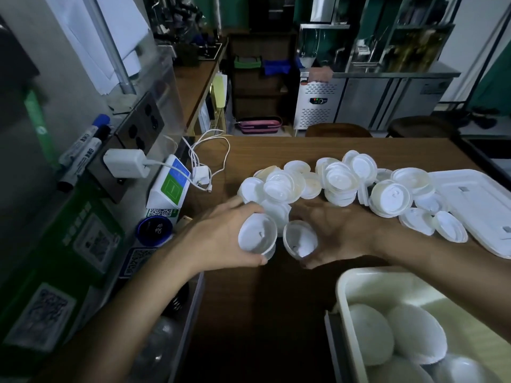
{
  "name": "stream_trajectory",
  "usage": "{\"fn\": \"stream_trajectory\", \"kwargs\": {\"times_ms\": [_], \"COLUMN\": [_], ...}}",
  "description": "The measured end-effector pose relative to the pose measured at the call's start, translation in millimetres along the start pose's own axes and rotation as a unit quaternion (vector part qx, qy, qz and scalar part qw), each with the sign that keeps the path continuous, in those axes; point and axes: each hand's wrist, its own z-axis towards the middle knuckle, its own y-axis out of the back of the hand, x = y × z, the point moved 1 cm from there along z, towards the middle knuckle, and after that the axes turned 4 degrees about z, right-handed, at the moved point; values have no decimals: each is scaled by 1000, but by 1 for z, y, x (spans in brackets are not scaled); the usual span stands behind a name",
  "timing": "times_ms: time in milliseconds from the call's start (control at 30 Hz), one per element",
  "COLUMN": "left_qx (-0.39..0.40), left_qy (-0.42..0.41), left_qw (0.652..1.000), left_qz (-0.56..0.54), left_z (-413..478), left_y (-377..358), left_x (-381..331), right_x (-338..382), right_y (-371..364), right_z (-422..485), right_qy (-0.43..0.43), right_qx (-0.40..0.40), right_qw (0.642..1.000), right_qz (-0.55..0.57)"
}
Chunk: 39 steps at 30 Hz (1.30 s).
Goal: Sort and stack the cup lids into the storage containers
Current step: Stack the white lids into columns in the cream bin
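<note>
A loose pile of several white cup lids [340, 181] lies across the middle of the wooden table [249, 299]. My left hand [221, 239] grips a small stack of lids [257, 236] with the undersides facing me. Close beside it, my right hand [340, 239] holds another small stack of lids [300, 239], tilted toward the left one. The two stacks are almost touching. A cream storage container [343, 294] at the lower right holds rows of stacked lids [414, 335].
A white container lid [475, 205] lies flat at the right, beside the pile. At the left stand payment QR signs [168, 189], a blue round device [154, 230], a charger with white cables [210, 158] and markers [83, 150]. Stools and steel fridges stand beyond the table.
</note>
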Motion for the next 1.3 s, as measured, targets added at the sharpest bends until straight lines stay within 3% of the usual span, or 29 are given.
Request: {"fn": "stream_trajectory", "kwargs": {"times_ms": [233, 400, 733, 933, 1300], "left_qx": [-18, -27, 14, 53, 188], "left_qy": [-90, -128, -116, -119, -66], "left_qw": [994, 989, 989, 991, 980], "left_qz": [-63, -68, -88, -27, 11], "left_z": [-19, -21, -29, -33, -29], "left_y": [27, 25, -29, -57, -80], "left_x": [-72, -135, -206, -230, -247], "right_x": [-22, -47, -101, -118, -114], "right_y": [24, 33, -3, -23, -26], "right_z": [-88, -142, -220, -237, -244], "right_qy": [98, 97, 91, 67, 44], "right_qx": [-111, -183, -141, -139, -14], "right_qw": [987, 972, 971, 983, 999], "right_qz": [70, 107, 170, 95, 20]}}
